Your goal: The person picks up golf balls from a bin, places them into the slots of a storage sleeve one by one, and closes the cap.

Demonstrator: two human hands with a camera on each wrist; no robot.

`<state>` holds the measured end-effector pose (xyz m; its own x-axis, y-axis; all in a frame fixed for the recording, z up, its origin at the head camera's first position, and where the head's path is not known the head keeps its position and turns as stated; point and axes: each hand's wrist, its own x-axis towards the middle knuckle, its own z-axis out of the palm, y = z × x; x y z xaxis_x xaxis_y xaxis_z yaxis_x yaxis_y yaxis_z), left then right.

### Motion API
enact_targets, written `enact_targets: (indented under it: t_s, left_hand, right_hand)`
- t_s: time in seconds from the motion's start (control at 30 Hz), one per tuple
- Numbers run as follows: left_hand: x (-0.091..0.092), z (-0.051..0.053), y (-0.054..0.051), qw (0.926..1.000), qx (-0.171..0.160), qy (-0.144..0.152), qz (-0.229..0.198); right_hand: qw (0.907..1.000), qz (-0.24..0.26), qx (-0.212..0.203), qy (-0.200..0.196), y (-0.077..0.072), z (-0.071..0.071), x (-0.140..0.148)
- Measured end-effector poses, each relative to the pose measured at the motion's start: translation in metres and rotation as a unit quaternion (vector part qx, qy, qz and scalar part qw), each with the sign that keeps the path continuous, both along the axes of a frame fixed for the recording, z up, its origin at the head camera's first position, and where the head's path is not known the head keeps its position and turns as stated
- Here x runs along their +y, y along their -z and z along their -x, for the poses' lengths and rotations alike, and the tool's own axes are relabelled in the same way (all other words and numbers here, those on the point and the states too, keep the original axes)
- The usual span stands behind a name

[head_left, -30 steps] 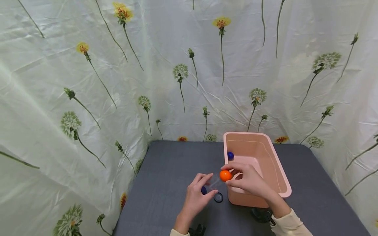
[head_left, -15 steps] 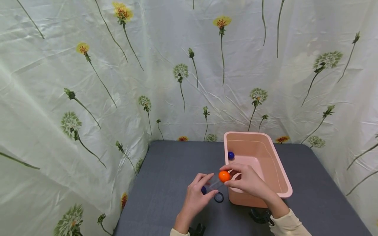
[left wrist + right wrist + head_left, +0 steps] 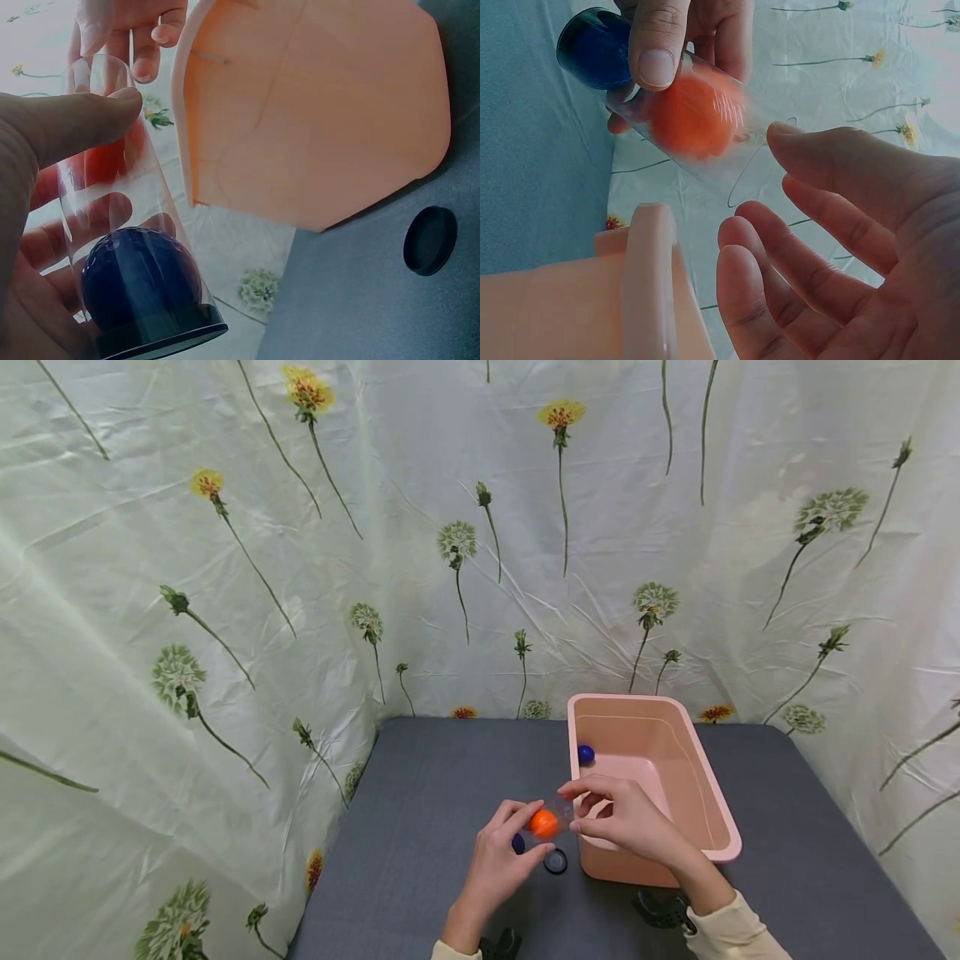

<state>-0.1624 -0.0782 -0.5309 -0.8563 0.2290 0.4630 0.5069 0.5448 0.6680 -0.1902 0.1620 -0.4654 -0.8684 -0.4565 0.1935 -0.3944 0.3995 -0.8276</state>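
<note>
My left hand [image 3: 498, 856] grips a clear plastic tube [image 3: 154, 195], thumb on one side and fingers on the other. A dark blue ball [image 3: 139, 281] sits at the tube's dark-capped end. Farther up inside is an orange ball [image 3: 697, 112], blurred in the right wrist view. My right hand [image 3: 630, 814] is at the tube's uncovered mouth with thumb and fingers spread apart, holding nothing. Its thumb tip is right by the rim; whether it touches, I cannot tell. A black round cap [image 3: 430, 240] lies on the table below the hands.
The pink bin [image 3: 701, 777] stands on the dark grey table [image 3: 465, 760], just under and beyond my right hand. Another blue ball [image 3: 586, 754] is inside it by the left wall. A flowered curtain [image 3: 420, 610] hangs behind the table.
The orange ball has left my right fingers and moved leftward into the tube. My right fingers, which pinched it before, now hold nothing. The left hand has stayed in place.
</note>
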Motion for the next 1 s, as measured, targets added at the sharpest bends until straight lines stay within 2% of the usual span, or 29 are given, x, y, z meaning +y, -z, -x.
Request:
enact_targets:
  t_s: [0.57,0.8,1.0]
  left_hand:
    - [-0.002,0.002,0.002,0.9998,-0.015,-0.005,-0.008]
    - [-0.001,0.004,0.003,0.9998,-0.016,-0.009,-0.007]
    - [-0.002,0.005,0.004,0.9997,-0.021,-0.012,-0.007]
  right_hand:
    - [0.9999,-0.004,-0.01,0.0,-0.005,0.007,0.006]
    - [0.9991,-0.026,0.028,0.017,-0.01,0.021,0.016]
    - [0.9981,-0.041,0.037,0.029,-0.011,0.037,0.027]
